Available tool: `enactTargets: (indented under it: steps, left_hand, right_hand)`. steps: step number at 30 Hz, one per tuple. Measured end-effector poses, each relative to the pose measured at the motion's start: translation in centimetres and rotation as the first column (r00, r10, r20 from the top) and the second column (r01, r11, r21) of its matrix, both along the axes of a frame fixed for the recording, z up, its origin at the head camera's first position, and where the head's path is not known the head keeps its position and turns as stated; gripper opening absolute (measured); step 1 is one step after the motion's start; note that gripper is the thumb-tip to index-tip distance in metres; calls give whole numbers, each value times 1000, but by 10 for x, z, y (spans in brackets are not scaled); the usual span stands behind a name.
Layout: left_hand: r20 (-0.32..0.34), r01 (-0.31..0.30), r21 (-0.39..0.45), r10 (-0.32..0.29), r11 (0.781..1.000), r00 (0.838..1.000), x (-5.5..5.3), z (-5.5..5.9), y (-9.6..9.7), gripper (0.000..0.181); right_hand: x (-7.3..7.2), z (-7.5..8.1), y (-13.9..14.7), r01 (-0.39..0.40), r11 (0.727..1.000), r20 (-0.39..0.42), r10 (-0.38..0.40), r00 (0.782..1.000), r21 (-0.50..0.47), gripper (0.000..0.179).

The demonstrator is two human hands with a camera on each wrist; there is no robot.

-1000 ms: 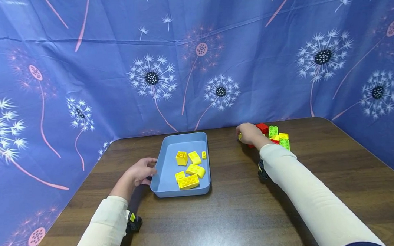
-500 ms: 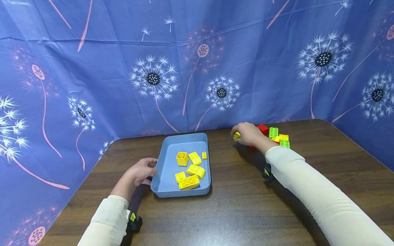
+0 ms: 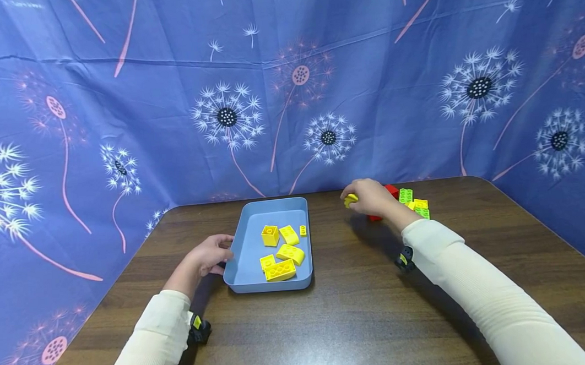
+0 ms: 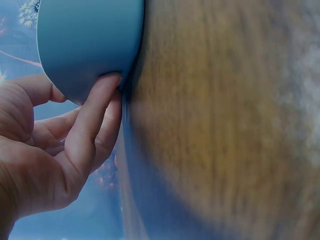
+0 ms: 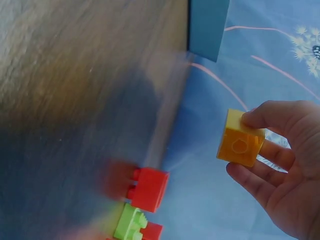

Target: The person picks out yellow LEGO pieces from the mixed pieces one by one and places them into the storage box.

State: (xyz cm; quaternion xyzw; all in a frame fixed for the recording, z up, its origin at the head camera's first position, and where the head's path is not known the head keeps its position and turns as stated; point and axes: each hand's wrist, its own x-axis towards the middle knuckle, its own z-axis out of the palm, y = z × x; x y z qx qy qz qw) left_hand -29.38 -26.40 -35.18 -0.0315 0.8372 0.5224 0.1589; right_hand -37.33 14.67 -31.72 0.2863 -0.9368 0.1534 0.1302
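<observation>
My left hand [image 3: 211, 255] holds the left side of a blue-grey tray [image 3: 262, 287]; its fingers [image 4: 104, 89] bend against the wall, low down and near the rim. Inside the tray lie several yellow building bricks, including a square one [image 3: 270, 236] and a rounded one [image 3: 290, 252]. At the back of the table, my right hand [image 3: 369, 196] pinches another yellow building brick [image 5: 241, 142] between thumb and fingers, raised off the tabletop. Just right of that hand is a pile with green bricks [image 3: 406, 196], red bricks [image 5: 150, 189] and yellow bricks [image 3: 421, 204], partly hidden by the hand and wrist.
A brown wooden table [image 3: 339, 318] bears everything. Behind it hangs a blue cloth [image 3: 279, 122] printed with dandelions, close to the table's back edge. Bare wood lies between the tray and the brick pile.
My right hand has moved slightly left, away from the brick pile, carrying the yellow building brick. The left hand and the tray stay where they were.
</observation>
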Motion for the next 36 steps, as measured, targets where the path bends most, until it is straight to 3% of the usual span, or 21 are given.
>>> enactTargets:
  steps: [17,24,31,36]
  left_hand:
    - [0,3,-9,-3,1000,1000,1,1,0,59]
    - [2,4,-9,-4,1000,1000,1,1,0,59]
    - [10,-4,-6,4,1000,1000,0,2,0,59]
    - [8,-1,4,1,1000,1000,0,2,0,59]
  right_hand:
    - [29,7,-11,-107,992,-26,106,994,-65,20]
    - [35,9,-22,-121,991,-5,121,993,-62,20]
    - [36,9,-30,-170,984,-50,168,985,-45,21]
    - [37,10,-40,-173,984,-25,172,985,-48,20]
